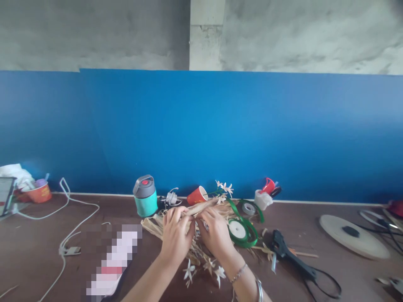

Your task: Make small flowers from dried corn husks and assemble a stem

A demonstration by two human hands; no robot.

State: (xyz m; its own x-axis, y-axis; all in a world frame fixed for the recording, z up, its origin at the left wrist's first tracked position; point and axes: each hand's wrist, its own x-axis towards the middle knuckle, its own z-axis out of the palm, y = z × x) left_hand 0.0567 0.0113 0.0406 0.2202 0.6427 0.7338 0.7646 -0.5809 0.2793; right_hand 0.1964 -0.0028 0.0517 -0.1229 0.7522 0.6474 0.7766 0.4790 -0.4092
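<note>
My left hand [176, 230] and my right hand [215, 230] meet over a pile of dried corn husks [154, 225] at the table's middle. Both have their fingers pinched together on a pale husk strip [204, 206]; their fingertips partly hide it. Below my hands, several white star-shaped flowers [204, 270] poke out of the pile. More white flowers [224, 188] on a green stem lean from a tipped red paper cup [197, 195]. Close to my right hand lies a spool of green ribbon [237, 229], with loose loops around it.
A black glue gun [292, 256] with its cord lies on the right, before a round board [352, 237]. Behind stand a teal jar [146, 201], a tape roll [248, 208] and a white cup [262, 200] of tools. White cables [64, 239] and a pixelated object [115, 264] are left.
</note>
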